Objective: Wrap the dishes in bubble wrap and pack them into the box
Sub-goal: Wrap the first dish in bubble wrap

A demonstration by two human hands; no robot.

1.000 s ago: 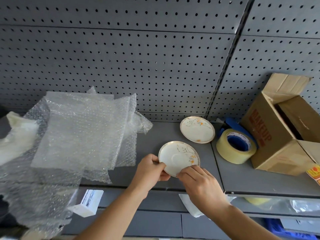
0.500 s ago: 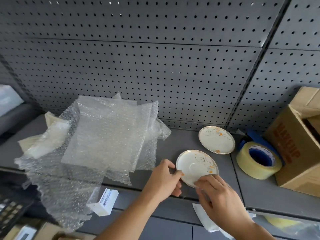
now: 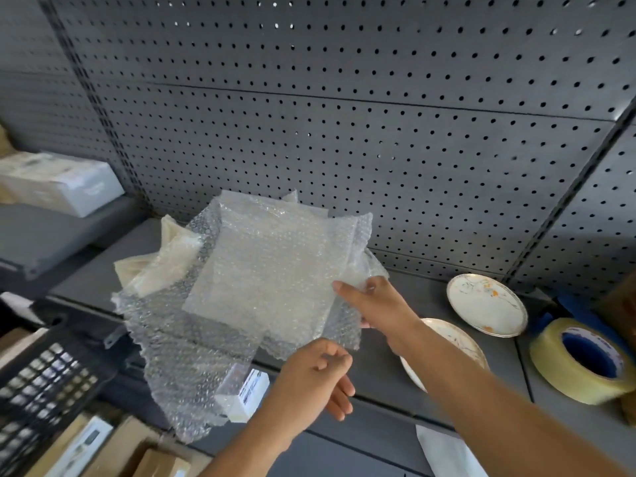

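A pile of bubble wrap (image 3: 241, 304) lies on the grey shelf (image 3: 378, 366), hanging over its front edge. My right hand (image 3: 375, 304) reaches left across the shelf and pinches the right edge of the top sheet. My left hand (image 3: 315, 380) hovers just below the wrap's lower corner, fingers loosely curled, holding nothing. One floral saucer (image 3: 487, 304) lies flat near the pegboard. A second saucer (image 3: 461, 339) lies closer to me, half hidden under my right forearm. Only a brown sliver of the cardboard box (image 3: 623, 304) shows at the right edge.
A roll of clear tape (image 3: 581, 359) lies right of the saucers. A white carton (image 3: 58, 184) sits on the shelf at far left. Below the shelf are a black mesh basket (image 3: 38, 380), a small white box (image 3: 247, 394) and cardboard cartons (image 3: 103, 449).
Both hands let go of the near saucer, which now rests on the shelf. My right hand moved left and took the bubble wrap's edge; my view swung left.
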